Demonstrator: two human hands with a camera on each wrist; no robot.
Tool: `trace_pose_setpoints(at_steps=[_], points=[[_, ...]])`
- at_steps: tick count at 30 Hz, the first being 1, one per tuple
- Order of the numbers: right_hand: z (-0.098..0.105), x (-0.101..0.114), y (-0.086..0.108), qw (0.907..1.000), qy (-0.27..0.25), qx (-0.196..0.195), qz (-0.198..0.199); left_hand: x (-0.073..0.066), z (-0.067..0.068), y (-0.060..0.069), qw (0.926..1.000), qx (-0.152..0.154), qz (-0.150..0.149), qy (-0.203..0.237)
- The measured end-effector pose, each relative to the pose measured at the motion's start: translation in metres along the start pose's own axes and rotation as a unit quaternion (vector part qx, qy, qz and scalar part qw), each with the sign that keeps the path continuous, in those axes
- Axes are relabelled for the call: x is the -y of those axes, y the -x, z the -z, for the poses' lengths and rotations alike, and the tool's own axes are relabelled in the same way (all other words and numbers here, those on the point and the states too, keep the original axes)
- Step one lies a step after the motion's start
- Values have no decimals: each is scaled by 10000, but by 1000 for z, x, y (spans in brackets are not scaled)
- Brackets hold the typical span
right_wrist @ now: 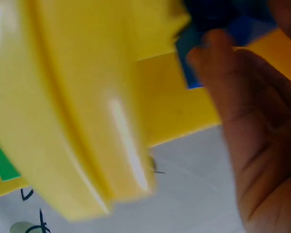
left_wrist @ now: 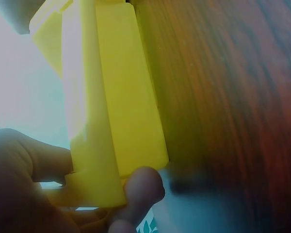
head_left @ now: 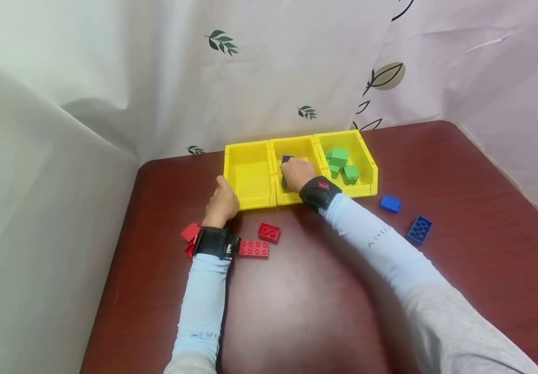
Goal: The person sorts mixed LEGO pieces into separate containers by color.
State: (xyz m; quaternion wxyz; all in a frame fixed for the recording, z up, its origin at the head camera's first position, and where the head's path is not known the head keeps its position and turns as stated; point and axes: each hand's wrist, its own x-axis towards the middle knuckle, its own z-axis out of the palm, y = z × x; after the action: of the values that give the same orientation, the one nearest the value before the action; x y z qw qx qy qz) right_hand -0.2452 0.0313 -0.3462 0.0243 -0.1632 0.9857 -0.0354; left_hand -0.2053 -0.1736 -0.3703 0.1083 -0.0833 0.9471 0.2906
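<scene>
Brick grip: right-wrist view only

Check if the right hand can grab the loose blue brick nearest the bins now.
Not yet, probably: the right hand seems to hold a blue block at the middle bin. The loose brick looks uncovered.

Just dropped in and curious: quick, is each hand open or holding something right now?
Left hand: closed, gripping the left yellow bin by a corner.
Right hand: closed, holding a blue block in the middle yellow bin.
</scene>
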Motion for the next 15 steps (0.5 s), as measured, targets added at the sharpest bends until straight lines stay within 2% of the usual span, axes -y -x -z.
trace_pose_setpoints(at_steps=[4,7,10,15], points=[[18,-3,23,9985,-529,108,61,3,-4,2,10000,1,-51,-26],[40,-14,46,9958,-906,-107,108,2,-3,2,9999,-73,-85,4],[57,-38,70,9950,-946,-308,37,1,-1,1,9999,-50,-68,67],[62,-90,104,9950,-755,-582,-295,1,1,0,10000,64,-4,5]])
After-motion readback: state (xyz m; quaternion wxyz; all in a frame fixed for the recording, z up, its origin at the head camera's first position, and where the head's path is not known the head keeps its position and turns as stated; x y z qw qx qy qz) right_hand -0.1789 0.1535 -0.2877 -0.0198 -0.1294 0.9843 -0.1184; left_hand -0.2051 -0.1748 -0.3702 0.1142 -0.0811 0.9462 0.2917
